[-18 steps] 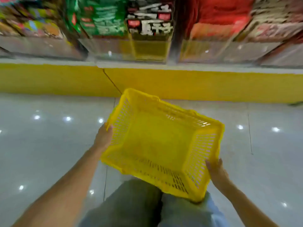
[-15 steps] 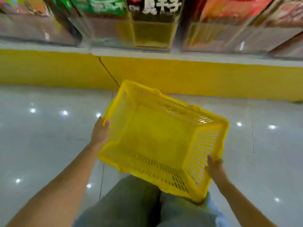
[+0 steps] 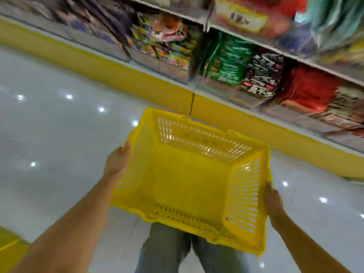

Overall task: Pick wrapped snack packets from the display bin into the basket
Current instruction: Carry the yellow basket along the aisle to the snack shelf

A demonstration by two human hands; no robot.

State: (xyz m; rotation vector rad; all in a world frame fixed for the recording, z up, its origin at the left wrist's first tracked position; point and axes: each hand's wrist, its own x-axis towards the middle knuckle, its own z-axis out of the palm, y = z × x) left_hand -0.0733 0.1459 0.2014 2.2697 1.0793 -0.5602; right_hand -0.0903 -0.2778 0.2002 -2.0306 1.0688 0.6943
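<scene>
Both sides of the yellow basket (image 3: 197, 174) are gripped: my left hand (image 3: 117, 162) at nine o'clock, right hand (image 3: 274, 201) at four. The snack packets (image 3: 256, 75) lie at one o'clock, nearer my right.

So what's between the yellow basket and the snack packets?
In the head view, only shiny floor and the shelf's yellow base strip separate basket from packets.

The basket (image 3: 197, 138) sat in front of the person, above the legs (image 3: 163, 249), with the left hand (image 3: 118, 162) on its left wall and the right hand (image 3: 274, 201) on its right wall. Beyond it, across a strip of floor (image 3: 59, 144), stood the shelves (image 3: 295, 56), with snack packets (image 3: 226, 60) stacked on them.
</scene>
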